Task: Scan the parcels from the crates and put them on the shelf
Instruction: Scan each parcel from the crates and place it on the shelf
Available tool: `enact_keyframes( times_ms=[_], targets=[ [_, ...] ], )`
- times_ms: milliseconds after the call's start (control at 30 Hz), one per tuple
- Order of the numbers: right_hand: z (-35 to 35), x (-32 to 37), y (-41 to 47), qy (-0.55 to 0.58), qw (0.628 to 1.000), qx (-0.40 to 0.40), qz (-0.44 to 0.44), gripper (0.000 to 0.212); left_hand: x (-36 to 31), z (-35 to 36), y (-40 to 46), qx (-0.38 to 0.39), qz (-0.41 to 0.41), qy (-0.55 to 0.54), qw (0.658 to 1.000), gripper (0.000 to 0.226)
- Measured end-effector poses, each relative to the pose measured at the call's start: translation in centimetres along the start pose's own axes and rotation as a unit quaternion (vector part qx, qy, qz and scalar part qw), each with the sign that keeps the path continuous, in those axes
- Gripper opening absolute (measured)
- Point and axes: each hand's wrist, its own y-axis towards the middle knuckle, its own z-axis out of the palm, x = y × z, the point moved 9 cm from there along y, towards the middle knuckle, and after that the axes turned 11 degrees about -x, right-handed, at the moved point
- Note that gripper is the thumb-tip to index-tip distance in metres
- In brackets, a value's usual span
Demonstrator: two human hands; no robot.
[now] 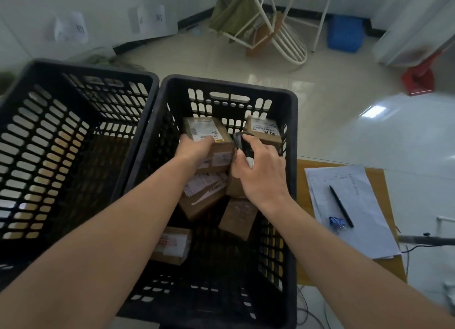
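- While both bare arms reach down into the right-hand black crate (293, 141), the left hand (194, 147) grips the top cardboard parcel (209, 136) at its near edge, fingers curled over the box beside its white shipping label.
- Just right of that parcel, the right hand (261, 171) is wrapped around a black handheld scanner (242, 145), thumb and fingers closed on its body, its head tipped toward the parcels.
- Against the crate's far right corner stands another labelled parcel (264, 131), close behind the scanner.
- Under the gripped parcel lies a tilted box with a white label (204, 193); a plain brown box (237, 218) sits under the right wrist, and a small parcel with red print (172, 245) lies near the crate's near left side.
- Touching the crate's left wall stands a second black crate (61, 136); no parcels show inside it.
- Right of the crate, on a wooden table (302, 267), lie sheets of paper (357, 205) with a black pen (341, 205) and a blue binder clip (336, 222) on top.
- Beyond the crate, on the tiled floor, stand a white stool (317, 13) and a blue bin (344, 33).
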Motion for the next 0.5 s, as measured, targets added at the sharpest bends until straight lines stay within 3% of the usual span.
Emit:
enact_keyframes(
  times_ms=[200, 333, 500],
  targets=[
    [-0.6, 0.4, -0.9, 0.010, 1.000, 0.008, -0.006, 0.048, 2.2, -0.7, 0.1, 0.043, -0.108, -0.093, 0.989, 0.037],
    [-1.0, 0.9, -1.6, 0.021, 1.000, 0.010, -0.012, 0.047, 3.1, -1.0, -0.9, 0.101, -0.135, -0.129, 0.977, 0.043],
    [-2.0, 2.1, -2.7, 0.046, 0.999, 0.015, -0.021, 0.048, 3.3, -2.4, -2.1, 0.116, -0.092, -0.162, 0.976, 0.054]
  ],
)
